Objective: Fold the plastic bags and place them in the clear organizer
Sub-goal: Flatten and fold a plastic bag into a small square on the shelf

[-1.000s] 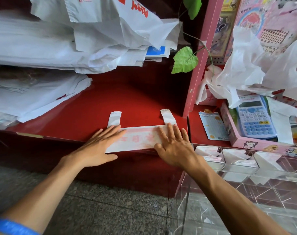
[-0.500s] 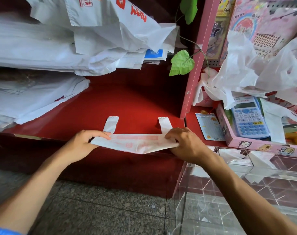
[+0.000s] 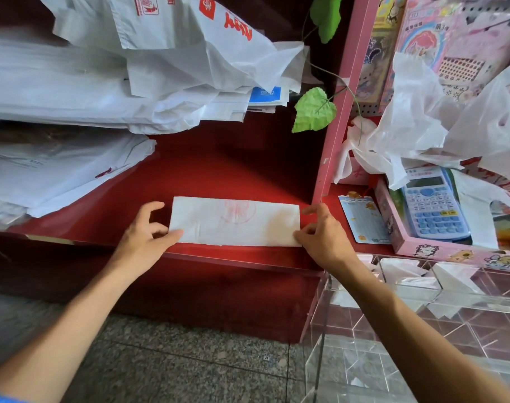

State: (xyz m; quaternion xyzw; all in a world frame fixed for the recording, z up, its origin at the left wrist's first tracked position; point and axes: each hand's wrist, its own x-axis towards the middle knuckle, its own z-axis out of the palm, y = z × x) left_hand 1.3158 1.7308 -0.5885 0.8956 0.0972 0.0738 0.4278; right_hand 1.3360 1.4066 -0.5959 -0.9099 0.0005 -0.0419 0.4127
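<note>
Your left hand (image 3: 147, 234) pinches the folded bag's (image 3: 235, 221) left end; your right hand (image 3: 320, 234) pinches its right end. The bag lies flat on the red shelf (image 3: 219, 170), left of the clear organizer (image 3: 422, 315).

This looks like a small stationery or gift shop. A red shelf (image 3: 219, 170) holds stacks of white carrier bags (image 3: 73, 91) printed with red logos, the kind handed to customers. Beside it a pink rack (image 3: 335, 112) displays packaged sticker sheets (image 3: 463, 48) on pegboard. A pink cartoon-printed tray (image 3: 399, 239) holds a blue calculator (image 3: 434, 207), and a clear acrylic organizer (image 3: 422, 315) stands over a speckled stone floor (image 3: 190, 359).
</note>
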